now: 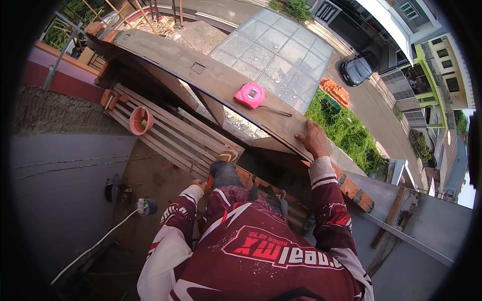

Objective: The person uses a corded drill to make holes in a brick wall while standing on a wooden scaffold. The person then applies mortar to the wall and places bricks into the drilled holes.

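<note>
My right hand (315, 141) rests on top of the brown ledge (165, 50), its fingers apart and nothing in them. To its left on the same ledge lies a bright pink tape measure (250, 95), with its dark wrist strap (276, 110) trailing toward that hand. My left hand (199, 184) is low beside my leg, fingers curled next to a small orange thing (210, 181). Most of that thing is hidden, and its kind cannot be made out. One foot (228, 156) stands at the end of the wooden slats (165, 133).
An orange bucket (141, 121) sits on the slats, near bricks (108, 98). A grey pail (147, 206) and a white cable (95, 246) are at lower left. Beyond the ledge, far below, are a glass roof (276, 45), green plants (346, 133), stacked bricks (335, 92) and a parked car (357, 70).
</note>
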Demonstrator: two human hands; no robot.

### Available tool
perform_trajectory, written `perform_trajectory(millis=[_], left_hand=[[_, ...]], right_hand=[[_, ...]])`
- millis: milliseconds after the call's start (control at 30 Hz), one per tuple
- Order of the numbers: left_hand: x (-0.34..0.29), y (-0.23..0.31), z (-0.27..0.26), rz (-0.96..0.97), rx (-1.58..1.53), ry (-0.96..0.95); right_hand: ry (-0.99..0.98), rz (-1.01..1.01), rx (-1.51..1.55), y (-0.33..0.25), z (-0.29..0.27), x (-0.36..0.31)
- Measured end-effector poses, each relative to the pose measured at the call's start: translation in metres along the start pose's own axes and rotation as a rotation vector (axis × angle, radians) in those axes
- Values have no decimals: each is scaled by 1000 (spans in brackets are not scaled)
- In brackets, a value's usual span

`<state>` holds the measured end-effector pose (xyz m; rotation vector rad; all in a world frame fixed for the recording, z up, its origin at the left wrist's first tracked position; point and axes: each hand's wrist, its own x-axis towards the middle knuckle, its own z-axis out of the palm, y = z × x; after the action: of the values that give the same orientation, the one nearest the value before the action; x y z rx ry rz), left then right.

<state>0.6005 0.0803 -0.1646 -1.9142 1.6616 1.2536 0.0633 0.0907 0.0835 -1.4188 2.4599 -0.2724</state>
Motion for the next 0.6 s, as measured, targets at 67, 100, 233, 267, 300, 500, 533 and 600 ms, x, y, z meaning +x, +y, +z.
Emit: perform_trajectory(millis=[67, 100, 233, 267, 300, 500, 533, 600], left_hand=[[-19, 11, -10, -101, -37, -34], [-27, 14, -12, -118, -55, -48], [-64, -15, 27, -181, -198, -54], [-71, -16, 39, -215, -219, -80], [-80, -16, 52, -246, -236, -106], [-95, -18, 113, -145, -102, -169], [-99, -31, 122, -166, -163, -121], [-108, -9, 136, -231, -263, -138]], right_hand=[[-78, -18, 30, 6, -7, 6], [-100, -47, 3, 6, -9, 8], [-137, -81, -91, -9, -11, 7], [-141, -89, -113, -7, -9, 7], [-143, -93, -134, -5, -7, 6], [-179, -29, -129, 12, -18, 10], [-174, -28, -107, 1, -15, 8], [-156, -12, -143, 4, -10, 6]])
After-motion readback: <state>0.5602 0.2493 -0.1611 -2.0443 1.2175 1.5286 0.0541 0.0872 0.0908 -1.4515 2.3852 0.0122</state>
